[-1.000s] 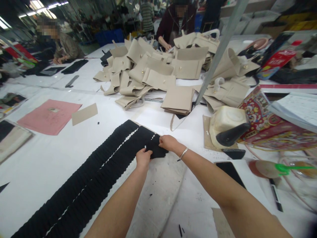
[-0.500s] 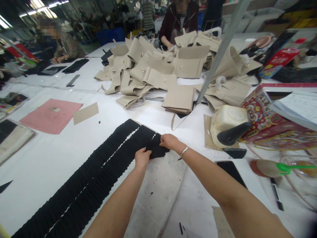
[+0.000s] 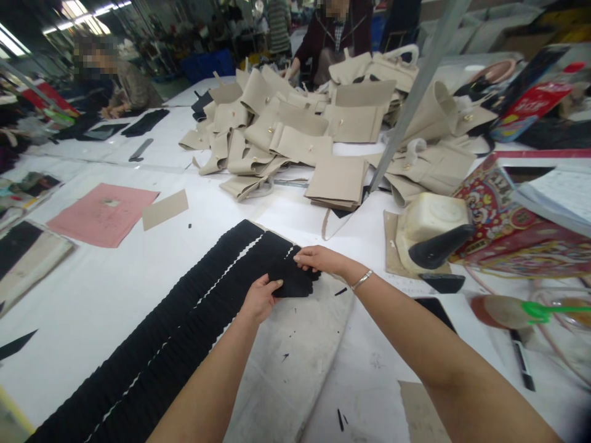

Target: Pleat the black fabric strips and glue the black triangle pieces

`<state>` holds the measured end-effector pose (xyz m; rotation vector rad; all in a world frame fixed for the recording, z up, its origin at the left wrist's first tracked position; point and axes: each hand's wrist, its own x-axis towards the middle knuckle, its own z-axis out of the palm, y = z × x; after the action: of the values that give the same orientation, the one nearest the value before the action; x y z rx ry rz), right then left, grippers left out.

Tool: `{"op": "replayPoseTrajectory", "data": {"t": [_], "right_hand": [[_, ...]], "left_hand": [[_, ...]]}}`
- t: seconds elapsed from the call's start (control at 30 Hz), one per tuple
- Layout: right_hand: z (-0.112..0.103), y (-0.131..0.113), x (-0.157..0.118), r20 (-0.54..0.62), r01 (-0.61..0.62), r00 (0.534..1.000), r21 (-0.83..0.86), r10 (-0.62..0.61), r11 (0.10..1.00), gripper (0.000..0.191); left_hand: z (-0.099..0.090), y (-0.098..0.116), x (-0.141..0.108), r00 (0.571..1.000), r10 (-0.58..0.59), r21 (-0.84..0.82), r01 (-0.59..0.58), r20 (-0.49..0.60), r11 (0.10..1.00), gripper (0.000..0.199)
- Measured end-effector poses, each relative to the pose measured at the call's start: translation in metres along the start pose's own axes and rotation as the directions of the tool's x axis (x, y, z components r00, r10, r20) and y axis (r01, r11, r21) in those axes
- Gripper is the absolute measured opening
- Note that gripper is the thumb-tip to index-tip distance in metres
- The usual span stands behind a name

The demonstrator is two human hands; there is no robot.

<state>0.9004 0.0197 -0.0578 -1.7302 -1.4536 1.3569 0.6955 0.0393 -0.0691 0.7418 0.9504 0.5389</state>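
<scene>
Two long rows of overlapping black pieces (image 3: 184, 320) run diagonally across the white table (image 3: 111, 289). At the near end of the right row, my left hand (image 3: 259, 298) pinches the lower edge of a black piece (image 3: 290, 280). My right hand (image 3: 318, 259), with a metal bracelet on its wrist, holds the upper edge of the same piece. The piece is lifted slightly and tilted above a grey worn mat (image 3: 295, 351).
A heap of beige bag parts (image 3: 295, 132) fills the table's far middle. A pink sheet (image 3: 104, 212) and a beige card (image 3: 165, 209) lie left. At right are a white container (image 3: 431, 224), a patterned red box (image 3: 503, 221), a phone (image 3: 436, 311). Other people work at the far side.
Both hands have lifted the black piece a little and turned it; my left hand now grips it from below with the thumb on top. The camera shifted slightly.
</scene>
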Motion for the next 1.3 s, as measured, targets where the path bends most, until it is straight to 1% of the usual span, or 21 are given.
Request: {"op": "replayPoseTrajectory", "data": {"t": [0.03,0.1,0.13,0.2,0.27,0.37,0.53,0.63,0.73,0.8,0.9,1.03,1.1,1.17,1.3], "right_hand": [[0.001,0.0,-0.003,0.067,-0.012,0.998,0.121,0.004,0.993,0.03],[0.004,-0.001,-0.007,0.16,-0.041,0.987,0.278,-0.004,0.96,0.029],[0.007,-0.001,-0.008,0.18,-0.052,0.984,0.328,-0.009,0.943,0.028],[0.014,-0.001,-0.009,0.169,-0.052,0.986,0.394,-0.017,0.918,0.027],[0.02,-0.001,-0.008,0.112,-0.015,0.993,0.414,-0.034,0.91,0.028],[0.026,-0.001,-0.006,0.032,0.062,0.996,0.368,-0.079,0.928,0.028],[0.03,0.005,-0.003,-0.02,0.074,0.997,0.298,-0.071,0.952,0.027],[0.029,0.01,0.0,-0.053,0.074,0.996,0.175,-0.066,0.982,0.024],[0.023,0.013,0.003,-0.079,0.051,0.995,-0.044,-0.055,0.998,0.019],[0.016,0.011,0.002,-0.066,0.006,0.998,-0.168,-0.017,0.986,0.014],[0.007,0.005,-0.002,-0.032,-0.046,0.999,-0.328,0.038,0.944,0.016],[0.005,0.001,-0.005,-0.078,-0.043,0.997,-0.549,-0.001,0.835,0.02],[0.007,0.002,-0.004,-0.087,-0.051,0.996,-0.621,-0.004,0.783,0.021],[0.01,0.005,-0.003,-0.074,-0.068,0.997,-0.657,0.025,0.75,0.023],[0.014,0.006,-0.001,-0.07,-0.093,0.996,-0.673,0.062,0.734,0.024]], "left_hand": [[0.0,0.0,-0.002,1.0,-0.004,-0.006,0.004,0.013,1.0,0.035],[0.0,-0.001,-0.003,1.0,-0.01,-0.019,0.011,0.028,1.0,0.035],[0.0,-0.002,-0.002,0.999,-0.015,-0.024,0.016,0.03,1.0,0.035],[0.0,-0.005,-0.001,0.999,-0.024,-0.033,0.025,0.021,0.999,0.034],[0.0,-0.009,0.001,1.0,-0.02,-0.055,0.02,-0.01,0.998,0.031],[-0.001,-0.012,0.002,0.997,-0.009,-0.09,0.002,-0.074,0.996,0.028],[0.002,-0.015,0.002,0.99,-0.035,-0.041,0.029,-0.138,0.999,0.025],[0.005,-0.016,0.004,0.98,-0.013,0.01,0.016,-0.2,1.0,0.024],[0.008,-0.017,0.007,0.967,0.022,0.045,-0.011,-0.253,0.999,0.024],[0.009,-0.017,0.01,0.959,0.039,0.054,-0.025,-0.28,0.998,0.023],[0.013,-0.016,0.013,0.951,0.041,0.057,-0.024,-0.306,0.998,0.02],[0.017,-0.016,0.015,0.95,0.047,0.091,-0.019,-0.309,0.996,0.018],[0.017,-0.017,0.016,0.945,0.023,0.133,0.022,-0.326,0.991,0.017],[0.017,-0.019,0.016,0.939,0.004,0.181,0.062,-0.345,0.981,0.014],[0.014,-0.022,0.018,0.932,0.025,0.261,0.075,-0.361,0.962,0.009]]}}
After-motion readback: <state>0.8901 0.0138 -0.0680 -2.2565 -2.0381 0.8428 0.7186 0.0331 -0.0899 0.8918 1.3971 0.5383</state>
